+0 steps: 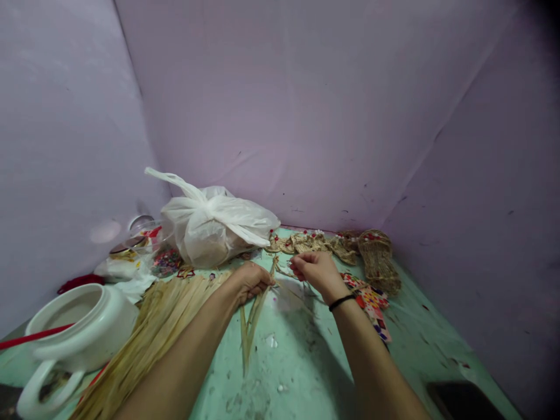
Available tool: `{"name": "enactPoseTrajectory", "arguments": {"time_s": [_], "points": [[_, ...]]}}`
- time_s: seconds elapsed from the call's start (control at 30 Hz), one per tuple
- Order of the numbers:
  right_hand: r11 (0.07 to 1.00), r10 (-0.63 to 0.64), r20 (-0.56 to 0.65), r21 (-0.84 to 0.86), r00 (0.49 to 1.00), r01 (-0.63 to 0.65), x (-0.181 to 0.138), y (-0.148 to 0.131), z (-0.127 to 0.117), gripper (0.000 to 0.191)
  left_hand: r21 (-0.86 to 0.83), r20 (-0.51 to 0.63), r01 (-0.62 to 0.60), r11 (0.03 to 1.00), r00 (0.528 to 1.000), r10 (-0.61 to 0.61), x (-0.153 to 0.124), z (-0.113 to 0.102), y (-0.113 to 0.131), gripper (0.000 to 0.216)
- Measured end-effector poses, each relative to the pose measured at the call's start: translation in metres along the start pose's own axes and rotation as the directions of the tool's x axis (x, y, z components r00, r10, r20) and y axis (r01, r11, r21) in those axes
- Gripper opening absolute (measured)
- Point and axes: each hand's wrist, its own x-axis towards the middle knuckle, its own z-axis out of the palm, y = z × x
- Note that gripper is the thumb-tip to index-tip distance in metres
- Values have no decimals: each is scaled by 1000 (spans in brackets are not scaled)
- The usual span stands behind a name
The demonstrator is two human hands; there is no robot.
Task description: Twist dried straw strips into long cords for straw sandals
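Left hand (252, 283) has its fingers clenched round some dried-leaf strips (247, 345), mid-frame. Right hand (318, 272) pinches its fingers together just right of that, maybe on a strand, can't tell. Strips look light, bendy, kinda papery, so might split if yanked; I'd grip near the twisted top. Spare leaf bundle (164, 318) lower left, knotted white plastic bag (210, 224) left of centre. No readable writing.

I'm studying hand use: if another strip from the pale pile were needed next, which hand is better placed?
Probably the left hand: it is nearer the pile of strips, though it might first have to release the strands. The right hand is farther off.
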Motion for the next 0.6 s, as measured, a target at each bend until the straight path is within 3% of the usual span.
{"name": "enactPoseTrajectory", "arguments": {"time_s": [0.07,0.13,0.2,0.27,0.5,0.6], "points": [[979,143,-3,148,990,-141,0,0,4,11,0,29,-4,1000,1000,4,3,-1,-3,16],[935,228,124,248,966,-253,-4,-2,14,11,3,43,-18,1000,999,18,5,-2,-5,20],[906,234,256,291,938,-306,-9,-4,25,15,16,50,-44,999,998,44,6,-1,-6,23],[899,227,315,297,922,-323,-12,-4,34,17,38,48,-60,997,997,59,6,0,-7,22],[909,170,318,314,933,-273,-8,6,34,20,143,37,-74,987,997,70,0,1,-2,13],[884,162,301,379,940,-274,-9,7,32,14,266,62,-17,964,998,0,-6,-5,6,19]]}}
